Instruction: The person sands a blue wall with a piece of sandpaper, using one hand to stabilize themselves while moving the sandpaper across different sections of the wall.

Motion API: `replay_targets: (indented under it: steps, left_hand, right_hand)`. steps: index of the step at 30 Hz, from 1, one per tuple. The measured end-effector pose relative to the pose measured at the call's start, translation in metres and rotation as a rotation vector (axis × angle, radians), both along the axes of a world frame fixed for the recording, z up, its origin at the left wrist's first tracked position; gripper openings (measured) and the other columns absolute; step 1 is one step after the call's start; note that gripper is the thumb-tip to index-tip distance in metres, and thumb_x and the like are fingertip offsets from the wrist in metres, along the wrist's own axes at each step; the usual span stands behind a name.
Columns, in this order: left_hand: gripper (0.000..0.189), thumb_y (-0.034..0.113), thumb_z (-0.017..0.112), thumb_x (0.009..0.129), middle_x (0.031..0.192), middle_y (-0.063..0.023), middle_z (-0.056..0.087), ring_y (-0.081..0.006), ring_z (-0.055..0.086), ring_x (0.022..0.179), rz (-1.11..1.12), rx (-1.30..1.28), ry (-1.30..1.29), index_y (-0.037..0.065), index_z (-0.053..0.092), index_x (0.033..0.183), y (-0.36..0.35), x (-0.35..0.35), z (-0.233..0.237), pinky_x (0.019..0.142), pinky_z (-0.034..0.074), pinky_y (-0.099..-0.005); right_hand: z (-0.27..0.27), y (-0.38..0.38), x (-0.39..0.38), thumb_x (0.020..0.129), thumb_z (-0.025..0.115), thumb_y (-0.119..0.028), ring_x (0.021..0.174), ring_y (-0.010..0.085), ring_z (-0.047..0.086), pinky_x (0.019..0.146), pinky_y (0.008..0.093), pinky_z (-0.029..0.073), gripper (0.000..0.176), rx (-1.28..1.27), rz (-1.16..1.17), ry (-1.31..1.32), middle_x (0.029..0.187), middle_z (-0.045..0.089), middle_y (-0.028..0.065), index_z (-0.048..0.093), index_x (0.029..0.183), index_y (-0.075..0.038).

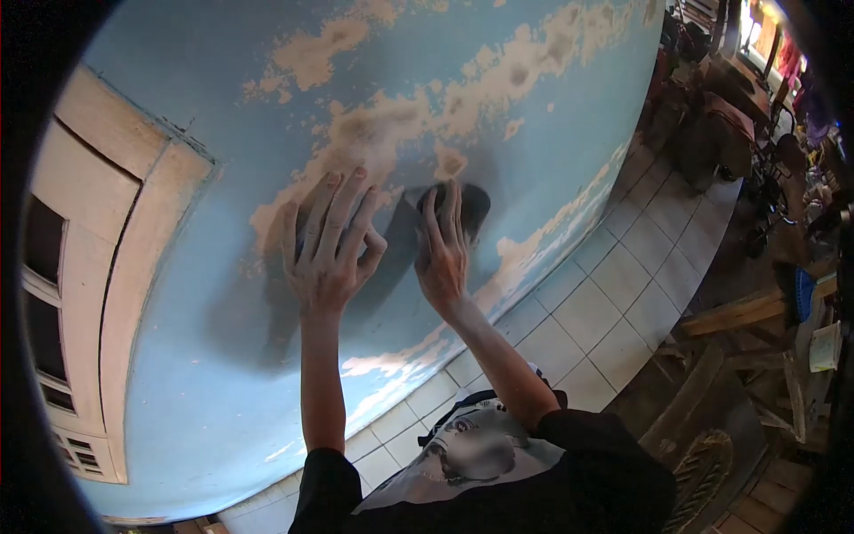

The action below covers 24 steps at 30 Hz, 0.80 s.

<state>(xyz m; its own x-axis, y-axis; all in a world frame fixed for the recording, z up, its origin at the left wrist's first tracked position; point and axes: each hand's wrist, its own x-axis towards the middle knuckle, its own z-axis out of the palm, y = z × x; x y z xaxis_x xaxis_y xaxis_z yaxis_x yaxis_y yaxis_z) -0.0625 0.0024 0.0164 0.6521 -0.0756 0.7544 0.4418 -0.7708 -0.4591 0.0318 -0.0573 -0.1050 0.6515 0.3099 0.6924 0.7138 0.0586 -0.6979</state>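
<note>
A blue painted wall point(267, 133) fills the view, with pale, rough patches point(374, 133) where the paint is gone. My left hand point(331, 245) has its fingers spread, the tips at the lower edge of one such patch, and nothing shows in its grip. To its right, my right hand point(443, 245) lies over a dark piece of sandpaper point(478, 206) against the wall. The fingers are close together on it, hiding its middle. Both hands look dusty, and their shadows fall on the paint.
At the left is a pale door frame point(169, 191) beside a panelled door point(84, 205). White floor tiles point(583, 311) run along the wall's foot. Wooden furniture point(738, 311), a blue object point(804, 294) and clutter point(712, 116) stand at the right.
</note>
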Motion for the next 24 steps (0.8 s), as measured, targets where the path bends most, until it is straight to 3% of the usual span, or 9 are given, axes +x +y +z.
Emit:
replay_targets:
  steps: [3, 7, 9, 12, 13, 17, 20, 22, 24]
  left_hand:
    - [0.040, 0.013, 0.055, 0.068, 0.126, 0.0113, 0.052, -0.0107, 0.050, 0.115, 0.012, -0.007, 0.002, 0.028, 0.062, 0.104, 0.001, -0.004, -0.004, 0.105, 0.030, -0.0397]
    - [0.038, 0.012, 0.055, 0.067, 0.125, 0.0108, 0.053, -0.0111, 0.050, 0.115, -0.017, 0.005, -0.034, 0.027, 0.062, 0.101, 0.004, 0.000, -0.004, 0.105, 0.030, -0.0393]
    - [0.037, 0.011, 0.055, 0.067, 0.124, 0.0104, 0.054, -0.0114, 0.051, 0.115, -0.019, -0.003, -0.022, 0.026, 0.062, 0.100, 0.003, -0.001, -0.005, 0.105, 0.031, -0.0393]
    - [0.035, 0.010, 0.055, 0.067, 0.122, 0.0096, 0.056, -0.0121, 0.051, 0.115, -0.032, -0.004, -0.018, 0.025, 0.062, 0.098, 0.003, -0.006, -0.004, 0.104, 0.031, -0.0391]
    - [0.034, 0.010, 0.055, 0.067, 0.121, 0.0093, 0.057, -0.0124, 0.051, 0.115, -0.054, -0.010, -0.022, 0.024, 0.062, 0.097, 0.004, -0.003, -0.004, 0.104, 0.031, -0.0390]
    - [0.033, 0.010, 0.055, 0.067, 0.120, 0.0088, 0.057, -0.0132, 0.052, 0.114, -0.013, 0.004, 0.000, 0.023, 0.062, 0.096, 0.000, -0.005, -0.005, 0.104, 0.031, -0.0390]
    - [0.032, 0.010, 0.056, 0.067, 0.120, 0.0086, 0.057, -0.0133, 0.053, 0.113, -0.043, 0.015, -0.016, 0.023, 0.062, 0.096, 0.004, -0.003, 0.000, 0.103, 0.031, -0.0393]
    - [0.032, 0.010, 0.056, 0.067, 0.121, 0.0085, 0.057, -0.0135, 0.053, 0.113, -0.028, 0.008, -0.030, 0.023, 0.062, 0.096, 0.002, -0.001, -0.003, 0.103, 0.031, -0.0394]
    - [0.034, 0.010, 0.056, 0.067, 0.121, 0.0085, 0.057, -0.0135, 0.053, 0.112, -0.033, -0.005, -0.015, 0.022, 0.062, 0.099, 0.000, 0.000, -0.002, 0.103, 0.031, -0.0392]
  right_hand:
    - [0.010, 0.003, -0.001, 0.089, 0.046, -0.005, 0.130, 0.0419, 0.027, 0.102, 0.0476, 0.030, 0.046, 0.047, -0.042, 0.005, 0.140, 0.026, 0.0278, 0.037, 0.134, -0.003]
    - [0.008, -0.005, -0.001, 0.088, 0.046, -0.004, 0.130, 0.0418, 0.027, 0.102, 0.0474, 0.030, 0.047, -0.051, -0.005, -0.045, 0.140, 0.027, 0.0273, 0.037, 0.134, -0.003]
    - [0.020, -0.001, 0.011, 0.087, 0.046, -0.003, 0.130, 0.0418, 0.027, 0.103, 0.0475, 0.029, 0.048, 0.030, -0.096, 0.014, 0.140, 0.028, 0.0270, 0.038, 0.134, -0.002]
    - [0.015, -0.001, -0.003, 0.085, 0.046, -0.001, 0.130, 0.0418, 0.026, 0.104, 0.0482, 0.026, 0.050, 0.057, -0.021, 0.002, 0.139, 0.028, 0.0275, 0.037, 0.134, -0.001]
    - [0.011, -0.005, -0.014, 0.085, 0.045, -0.001, 0.130, 0.0430, 0.025, 0.104, 0.0488, 0.024, 0.049, -0.130, -0.039, -0.084, 0.139, 0.029, 0.0286, 0.038, 0.133, 0.000]
    - [0.026, -0.002, 0.017, 0.090, 0.043, -0.007, 0.131, 0.0423, 0.024, 0.106, 0.0488, 0.020, 0.042, -0.027, -0.190, 0.015, 0.139, 0.031, 0.0264, 0.041, 0.131, 0.000]
    - [0.012, -0.002, -0.002, 0.091, 0.041, -0.007, 0.131, 0.0425, 0.023, 0.105, 0.0483, 0.023, 0.040, -0.017, -0.036, -0.015, 0.139, 0.031, 0.0261, 0.041, 0.131, 0.000]
    - [0.013, -0.006, 0.000, 0.092, 0.041, -0.008, 0.131, 0.0432, 0.023, 0.104, 0.0483, 0.026, 0.040, -0.141, -0.047, -0.044, 0.139, 0.030, 0.0264, 0.040, 0.132, -0.001]
    - [0.014, -0.002, 0.015, 0.090, 0.042, -0.006, 0.131, 0.0422, 0.023, 0.104, 0.0483, 0.026, 0.042, 0.022, -0.125, -0.015, 0.140, 0.030, 0.0247, 0.041, 0.132, -0.003]
